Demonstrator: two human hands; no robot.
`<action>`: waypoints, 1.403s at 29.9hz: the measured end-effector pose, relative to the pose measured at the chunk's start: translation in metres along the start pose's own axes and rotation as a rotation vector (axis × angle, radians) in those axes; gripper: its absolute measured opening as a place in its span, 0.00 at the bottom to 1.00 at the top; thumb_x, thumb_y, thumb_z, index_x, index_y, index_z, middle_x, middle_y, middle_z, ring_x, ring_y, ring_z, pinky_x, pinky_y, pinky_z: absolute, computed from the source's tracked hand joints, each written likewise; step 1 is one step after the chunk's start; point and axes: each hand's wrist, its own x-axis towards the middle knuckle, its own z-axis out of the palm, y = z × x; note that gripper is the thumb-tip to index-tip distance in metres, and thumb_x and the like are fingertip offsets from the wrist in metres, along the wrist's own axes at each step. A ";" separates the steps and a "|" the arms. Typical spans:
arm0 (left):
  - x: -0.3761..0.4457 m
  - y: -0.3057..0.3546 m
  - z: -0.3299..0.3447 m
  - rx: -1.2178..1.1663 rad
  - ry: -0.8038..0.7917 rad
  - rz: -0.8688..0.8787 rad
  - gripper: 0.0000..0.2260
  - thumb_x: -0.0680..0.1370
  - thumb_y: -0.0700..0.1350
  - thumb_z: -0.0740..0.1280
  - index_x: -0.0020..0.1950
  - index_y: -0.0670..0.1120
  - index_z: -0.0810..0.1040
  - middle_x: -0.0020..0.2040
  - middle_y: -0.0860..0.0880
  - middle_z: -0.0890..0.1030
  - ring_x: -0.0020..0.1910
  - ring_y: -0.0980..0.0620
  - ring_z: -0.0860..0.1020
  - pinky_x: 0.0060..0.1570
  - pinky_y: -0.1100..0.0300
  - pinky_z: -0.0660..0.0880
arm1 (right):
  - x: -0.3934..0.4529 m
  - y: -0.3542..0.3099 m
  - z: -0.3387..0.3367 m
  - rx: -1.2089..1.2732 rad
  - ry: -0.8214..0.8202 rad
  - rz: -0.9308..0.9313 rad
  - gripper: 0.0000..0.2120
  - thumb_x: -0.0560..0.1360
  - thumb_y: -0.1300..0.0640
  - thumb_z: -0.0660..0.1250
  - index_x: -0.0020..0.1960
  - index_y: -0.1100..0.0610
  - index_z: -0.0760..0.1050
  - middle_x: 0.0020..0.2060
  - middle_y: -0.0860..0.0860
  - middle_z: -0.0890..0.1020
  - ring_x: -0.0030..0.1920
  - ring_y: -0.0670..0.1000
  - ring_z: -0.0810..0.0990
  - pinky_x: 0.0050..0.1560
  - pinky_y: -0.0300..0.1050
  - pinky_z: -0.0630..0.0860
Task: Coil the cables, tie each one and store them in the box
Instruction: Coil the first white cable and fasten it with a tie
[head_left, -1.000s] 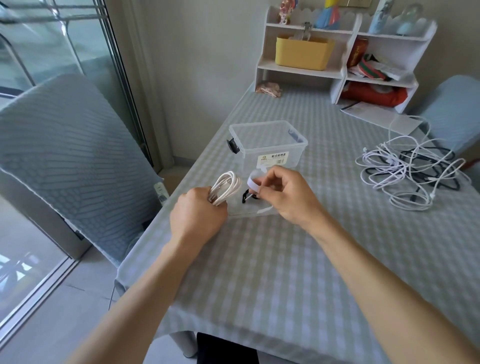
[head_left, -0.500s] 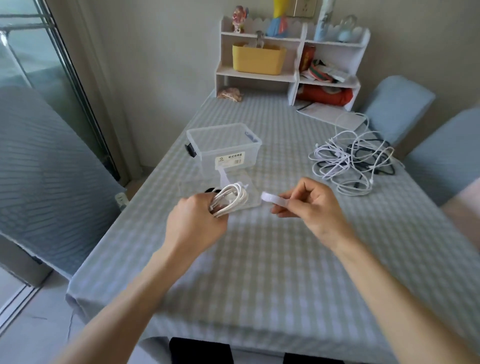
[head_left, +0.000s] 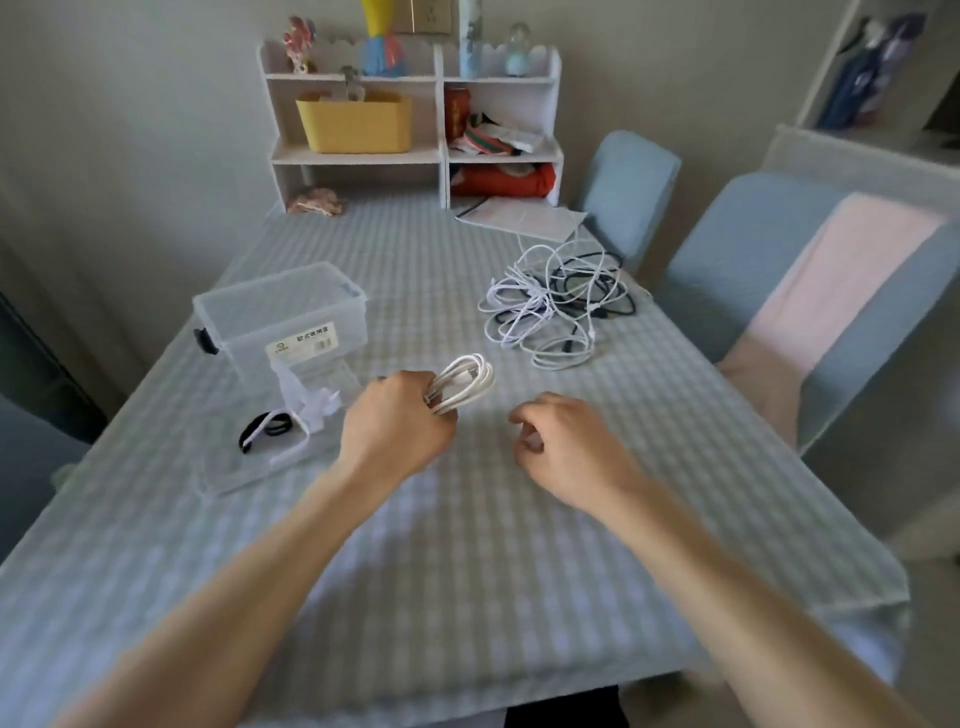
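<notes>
coiled white cable (head_left: 462, 383) gripped by left hand (head_left: 396, 425); right hand (head_left: 563, 451) curls around a white tie.

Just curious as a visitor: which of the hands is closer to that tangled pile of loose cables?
Right. The right hand is below the tangled cable pile in the picture, apart from it; the left hand, gripping the coiled white cable, sits farther left.

Coiled white cable (head_left: 464, 383) held off table, tangled cables (head_left: 556, 312) beyond, clear box (head_left: 283, 317) open

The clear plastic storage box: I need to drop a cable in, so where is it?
In the head view, the clear plastic storage box sits on the checked tablecloth, left of the tangled cable pile and beyond the left hand.
</notes>
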 end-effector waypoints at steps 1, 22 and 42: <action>0.000 -0.001 0.003 -0.006 0.000 -0.004 0.13 0.73 0.45 0.66 0.30 0.48 0.67 0.28 0.49 0.71 0.40 0.35 0.76 0.35 0.56 0.67 | 0.000 -0.001 0.000 -0.068 -0.026 0.016 0.11 0.72 0.58 0.65 0.54 0.57 0.80 0.49 0.54 0.79 0.52 0.59 0.80 0.52 0.52 0.78; -0.003 -0.029 -0.004 -0.140 0.014 -0.204 0.16 0.74 0.47 0.69 0.31 0.43 0.68 0.24 0.50 0.70 0.26 0.53 0.68 0.24 0.65 0.63 | 0.027 -0.018 -0.003 0.368 -0.288 -0.069 0.20 0.74 0.66 0.60 0.59 0.54 0.83 0.54 0.49 0.86 0.56 0.43 0.81 0.63 0.42 0.75; -0.002 -0.029 -0.010 -0.198 -0.019 -0.233 0.17 0.74 0.46 0.69 0.30 0.45 0.65 0.23 0.51 0.67 0.24 0.52 0.65 0.22 0.63 0.62 | 0.063 -0.054 -0.002 -0.298 -0.318 0.023 0.14 0.76 0.42 0.67 0.46 0.52 0.71 0.45 0.52 0.70 0.46 0.58 0.74 0.44 0.45 0.66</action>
